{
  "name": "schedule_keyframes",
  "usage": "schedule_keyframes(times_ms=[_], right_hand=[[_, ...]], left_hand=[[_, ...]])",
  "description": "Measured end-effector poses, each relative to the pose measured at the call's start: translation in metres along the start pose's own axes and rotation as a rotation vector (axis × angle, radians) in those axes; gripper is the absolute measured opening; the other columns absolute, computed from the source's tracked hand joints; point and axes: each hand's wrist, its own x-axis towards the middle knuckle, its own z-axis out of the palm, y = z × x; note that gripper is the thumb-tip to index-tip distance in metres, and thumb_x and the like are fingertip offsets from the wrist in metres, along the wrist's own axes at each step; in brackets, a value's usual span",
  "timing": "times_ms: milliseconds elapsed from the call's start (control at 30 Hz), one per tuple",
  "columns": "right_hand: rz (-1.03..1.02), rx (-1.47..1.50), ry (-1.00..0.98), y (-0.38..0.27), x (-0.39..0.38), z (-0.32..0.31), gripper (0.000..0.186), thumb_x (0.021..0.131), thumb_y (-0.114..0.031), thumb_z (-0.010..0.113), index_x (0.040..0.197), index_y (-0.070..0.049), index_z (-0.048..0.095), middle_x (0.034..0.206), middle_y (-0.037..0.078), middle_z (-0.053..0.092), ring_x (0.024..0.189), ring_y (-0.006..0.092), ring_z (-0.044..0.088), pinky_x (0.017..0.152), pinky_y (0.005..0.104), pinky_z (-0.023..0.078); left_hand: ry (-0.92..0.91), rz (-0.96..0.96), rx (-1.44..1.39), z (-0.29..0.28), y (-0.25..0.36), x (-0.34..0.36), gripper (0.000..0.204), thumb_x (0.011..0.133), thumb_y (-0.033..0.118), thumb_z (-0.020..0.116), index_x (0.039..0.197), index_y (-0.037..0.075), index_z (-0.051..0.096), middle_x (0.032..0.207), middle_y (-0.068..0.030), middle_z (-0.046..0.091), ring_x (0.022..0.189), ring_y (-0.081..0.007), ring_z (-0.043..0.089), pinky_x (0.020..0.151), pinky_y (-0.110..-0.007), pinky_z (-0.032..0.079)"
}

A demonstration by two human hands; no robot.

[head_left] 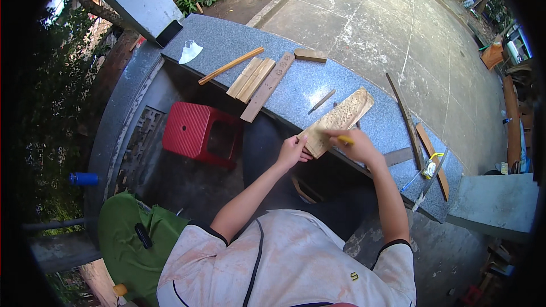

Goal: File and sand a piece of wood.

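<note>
A long pale tan board (348,112) with dark speckled marks on its upper face lies slantwise across the front edge of the grey stone counter. My left hand (293,151) grips its near end, thumb on top and fingers curled beneath. Over the board's right side, my right hand (357,146) is closed round a yellow-handled tool (345,140); the tool's tip is too blurred to make out. A slim metal tool (322,102) rests on the counter just left of the board. To the right of my right hand is a flat grey piece (398,156).
Left along the counter (222,37) are a dark plank (268,86), pale wood strips (250,79), an orange-brown stick (231,66), a small block (310,55) and a white mask (191,52). Long strips (405,119) and a blade-like tool (434,177) lie right. A red stool (190,131) stands below.
</note>
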Motion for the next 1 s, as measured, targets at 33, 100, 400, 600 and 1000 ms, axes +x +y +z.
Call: schedule_keyframes(times_ms=[33,100,400,600,1000], right_hand=[[0.135,0.039,0.072,0.015,0.004,-0.012,0.034,0.104,-0.024,0.067,0.136,-0.025,0.076,0.109,0.015,0.081,0.096,0.0388,0.078,0.083,0.0496,0.061],[0.402,-0.167,0.308,0.041,0.013,-0.024,0.034,0.104,-0.024,0.066,0.137,-0.026,0.076,0.107,0.016,0.081,0.095,0.0387,0.078,0.083,0.0488,0.061],[0.169,-0.027,0.119,0.019,0.004,0.000,0.036,0.105,-0.028,0.067,0.140,-0.029,0.074,0.103,0.014,0.081,0.092,0.0389,0.078,0.082,0.0464,0.062],[0.223,-0.423,0.181,0.014,0.003,0.035,0.038,0.101,-0.019,0.069,0.138,-0.025,0.075,0.096,0.018,0.080,0.086,0.0394,0.078,0.079,0.0501,0.061],[0.348,-0.306,0.344,0.037,-0.027,0.036,0.042,0.098,-0.008,0.065,0.138,-0.022,0.073,0.119,0.017,0.079,0.097,0.0419,0.077,0.083,0.0523,0.061]], left_hand=[[-0.008,-0.004,0.006,0.001,0.002,0.001,0.049,0.115,0.046,0.054,0.120,-0.003,0.061,0.097,-0.0186,0.078,0.079,-0.0274,0.082,0.064,-0.034,0.066],[-0.019,-0.003,0.012,0.004,0.003,0.001,0.049,0.115,0.046,0.054,0.120,-0.003,0.061,0.097,-0.0185,0.078,0.079,-0.0274,0.082,0.064,-0.034,0.066],[-0.033,-0.023,0.072,0.005,0.007,-0.002,0.052,0.116,0.047,0.051,0.123,-0.003,0.062,0.100,-0.0205,0.079,0.085,-0.0292,0.083,0.071,-0.036,0.067],[-0.040,-0.052,0.063,0.006,-0.001,-0.003,0.060,0.116,0.052,0.048,0.126,-0.005,0.063,0.101,-0.0205,0.080,0.086,-0.0294,0.083,0.072,-0.036,0.068],[-0.035,-0.117,0.139,-0.026,0.005,-0.023,0.059,0.114,0.054,0.053,0.127,-0.002,0.064,0.107,-0.0196,0.080,0.091,-0.0279,0.082,0.076,-0.036,0.066]])
